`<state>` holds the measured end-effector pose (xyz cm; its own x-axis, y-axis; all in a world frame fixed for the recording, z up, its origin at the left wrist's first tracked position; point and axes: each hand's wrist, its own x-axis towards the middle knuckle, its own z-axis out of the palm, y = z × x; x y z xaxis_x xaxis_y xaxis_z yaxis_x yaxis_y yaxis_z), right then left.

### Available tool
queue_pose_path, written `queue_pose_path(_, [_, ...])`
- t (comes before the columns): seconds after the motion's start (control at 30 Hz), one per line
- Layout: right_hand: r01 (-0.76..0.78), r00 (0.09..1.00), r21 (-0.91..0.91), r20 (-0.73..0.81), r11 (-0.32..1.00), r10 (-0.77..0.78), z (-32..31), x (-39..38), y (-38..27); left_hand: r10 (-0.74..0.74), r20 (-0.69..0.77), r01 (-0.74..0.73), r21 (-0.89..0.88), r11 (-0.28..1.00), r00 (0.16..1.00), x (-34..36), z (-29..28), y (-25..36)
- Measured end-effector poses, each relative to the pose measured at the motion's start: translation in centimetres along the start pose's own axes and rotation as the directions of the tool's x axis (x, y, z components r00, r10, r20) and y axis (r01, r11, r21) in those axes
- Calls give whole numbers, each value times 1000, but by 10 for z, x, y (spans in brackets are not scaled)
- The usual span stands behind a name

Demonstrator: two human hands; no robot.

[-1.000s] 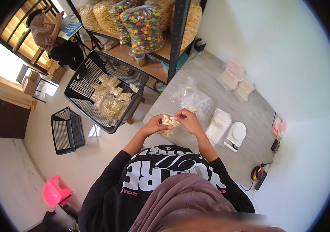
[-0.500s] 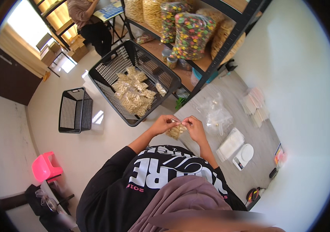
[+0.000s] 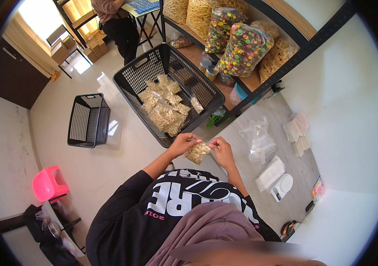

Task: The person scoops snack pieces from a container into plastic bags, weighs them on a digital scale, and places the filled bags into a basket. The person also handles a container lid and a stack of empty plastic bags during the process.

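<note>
My left hand [image 3: 184, 144] pinches the top edge of a small clear plastic bag of pale snack pieces [image 3: 197, 153]. The bag's other top corner is between the fingers of my right hand [image 3: 222, 151]. It hangs just in front of my chest, beside the table's left edge. Beyond my left hand stands a big black plastic basket [image 3: 124, 98], where similar filled snack bags [image 3: 164, 108] lie in a heap. One more filled bag [image 3: 196, 105] lies apart on its right side.
On the grey table [image 3: 246, 173] are a crumpled clear plastic bag [image 3: 259, 144], a stack of flat bags [image 3: 270, 174], a white scale [image 3: 283, 186] and pale packets [image 3: 297, 134]. Shelves hold large snack sacks [image 3: 244, 51]. A smaller black basket [image 3: 89, 122], pink stool [image 3: 49, 184] and another person [image 3: 120, 33] are leftward.
My hands have drawn slightly apart, and more of the snack bag shows between them. The whole view has shifted, with the basket and shelves now farther right.
</note>
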<state>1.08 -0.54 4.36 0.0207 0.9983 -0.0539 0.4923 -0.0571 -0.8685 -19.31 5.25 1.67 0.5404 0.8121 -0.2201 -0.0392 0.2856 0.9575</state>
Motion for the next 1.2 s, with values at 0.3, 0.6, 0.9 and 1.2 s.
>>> queue_pose_path(0.3, [-58,994,108,-87,992,67,54,14,-11,-45,-28,42,-104,994,999,5,-52,-10])
queue_pose_path(0.6, [-260,940,220,-168,940,299,76,9,0,-262,169,296,-221,929,950,3,-68,-12])
queue_pose_path(0.9, [-275,910,359,-201,892,362,71,1,27,-363,281,372,26,928,888,-5,-77,-10])
queue_pose_path(1.2, [-548,802,-225,-414,806,430,34,-38,117,-194,-112,208,129,970,975,38,-160,0])
